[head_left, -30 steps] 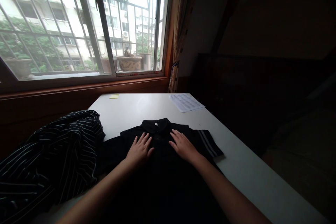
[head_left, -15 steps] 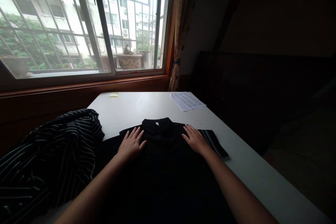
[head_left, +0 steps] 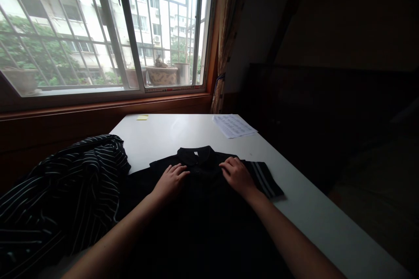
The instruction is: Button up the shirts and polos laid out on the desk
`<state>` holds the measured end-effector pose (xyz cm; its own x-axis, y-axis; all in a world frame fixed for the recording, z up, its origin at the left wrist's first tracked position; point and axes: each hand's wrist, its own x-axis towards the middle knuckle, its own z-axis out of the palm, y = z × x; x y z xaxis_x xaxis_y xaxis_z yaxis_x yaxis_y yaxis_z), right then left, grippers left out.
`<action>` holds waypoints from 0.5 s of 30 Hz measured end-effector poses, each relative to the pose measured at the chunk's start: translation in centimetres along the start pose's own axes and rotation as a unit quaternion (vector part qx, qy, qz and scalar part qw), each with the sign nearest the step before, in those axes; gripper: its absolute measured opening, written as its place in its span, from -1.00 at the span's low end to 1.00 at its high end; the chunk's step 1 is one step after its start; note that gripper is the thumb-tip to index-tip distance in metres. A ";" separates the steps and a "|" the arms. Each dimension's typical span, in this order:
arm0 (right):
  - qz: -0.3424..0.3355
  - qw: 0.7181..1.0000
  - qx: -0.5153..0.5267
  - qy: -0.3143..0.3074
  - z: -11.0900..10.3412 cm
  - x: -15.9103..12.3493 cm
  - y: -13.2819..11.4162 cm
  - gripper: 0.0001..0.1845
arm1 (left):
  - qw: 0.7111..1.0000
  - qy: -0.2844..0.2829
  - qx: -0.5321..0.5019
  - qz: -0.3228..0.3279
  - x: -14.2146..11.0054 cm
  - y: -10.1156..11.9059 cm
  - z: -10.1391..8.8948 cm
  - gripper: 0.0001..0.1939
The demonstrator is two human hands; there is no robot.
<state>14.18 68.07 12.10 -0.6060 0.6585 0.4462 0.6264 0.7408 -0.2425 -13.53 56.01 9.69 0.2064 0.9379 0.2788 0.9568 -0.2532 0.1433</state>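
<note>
A black polo shirt (head_left: 203, 213) lies face up and spread on the white table, with its collar (head_left: 191, 156) at the far end and a small white label inside the neck. Two grey stripes cross the right sleeve (head_left: 264, 178). My left hand (head_left: 170, 179) is over the chest, left of the button placket, fingers stretched out and slightly bent. Opposite it, my right hand (head_left: 238, 175) is by the shoulder, fingers more bent, with no fabric visibly gathered in them. Whether the fingertips press on the cloth is hard to see. The shirt's lower part fades into shadow.
A crumpled black garment with white stripes (head_left: 72, 183) is heaped at the left. On the white table (head_left: 170, 133) are a yellow sticky note (head_left: 142, 117) and printed papers (head_left: 234, 126) near the far edge. Beyond stands a barred window (head_left: 157, 26) beside a tied curtain (head_left: 221, 76).
Both hands first slid outward from the collar area toward the shoulders, flat on the shirt. Since then they have come back inward, with fingers more bent. The right sleeve has shifted slightly rightward.
</note>
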 end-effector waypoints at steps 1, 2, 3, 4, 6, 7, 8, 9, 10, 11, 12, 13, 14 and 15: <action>-0.022 0.999 0.040 -0.018 -0.2 0.2 -1.0 -0.75 | 1.000 0.004 -0.013 0.024 0.1 0.5 -0.2 -0.59; -0.041 0.995 0.082 -0.042 -0.3 0.4 -1.9 -0.76 | 0.999 0.009 -0.024 0.042 0.2 1.1 -0.3 -0.60; -0.053 0.989 0.119 -0.068 -0.3 0.5 -2.8 -0.78 | 0.998 0.013 -0.034 0.052 0.4 1.7 -0.5 -0.63; -0.059 0.983 0.149 -0.092 -0.1 0.7 -3.6 -0.78 | 0.997 0.016 -0.042 0.055 0.5 2.1 -0.5 -0.66; -0.055 0.972 0.193 -0.121 0.4 0.8 -4.7 -0.76 | 0.997 0.024 -0.058 0.041 0.8 2.7 -0.4 -0.74; -0.047 0.969 0.205 -0.128 0.7 0.8 -5.1 -0.73 | 0.997 0.032 -0.070 0.027 0.9 2.9 -0.2 -0.77; -0.036 0.968 0.210 -0.133 1.1 0.7 -5.4 -0.69 | 0.995 0.043 -0.086 0.011 1.0 2.8 0.0 -0.79; -0.025 0.968 0.208 -0.137 1.5 0.6 -5.6 -0.66 | 0.993 0.054 -0.106 -0.007 1.1 2.7 0.3 -0.81; -0.012 0.970 0.198 -0.141 1.8 0.4 -5.7 -0.64 | 0.989 0.066 -0.127 -0.024 1.2 2.5 0.6 -0.83; -0.001 0.972 0.184 -0.144 2.1 0.2 -5.7 -0.63 | 0.986 0.074 -0.145 -0.038 1.2 2.3 0.8 -0.83; 0.008 0.975 0.167 -0.146 2.2 0.1 -5.8 -0.65 | 0.983 0.079 -0.159 -0.046 1.2 2.1 1.1 -0.83; 0.015 0.977 0.152 -0.147 2.3 0.0 -5.8 -0.67 | 0.982 0.078 -0.167 -0.047 1.2 1.9 1.2 -0.83; 0.021 0.979 0.141 -0.145 2.3 -0.1 -5.9 -0.70 | 0.981 0.076 -0.170 -0.045 1.1 1.8 1.2 -0.81; 0.026 0.980 0.136 -0.142 2.2 -0.2 -5.9 -0.73 | 0.982 0.073 -0.169 -0.041 1.1 1.8 1.2 -0.79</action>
<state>9.55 63.87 11.55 -0.7134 0.6778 0.1780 0.5300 0.6880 -0.4957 -11.37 56.84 9.07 0.0755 0.9205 0.3833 0.8414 -0.2650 0.4709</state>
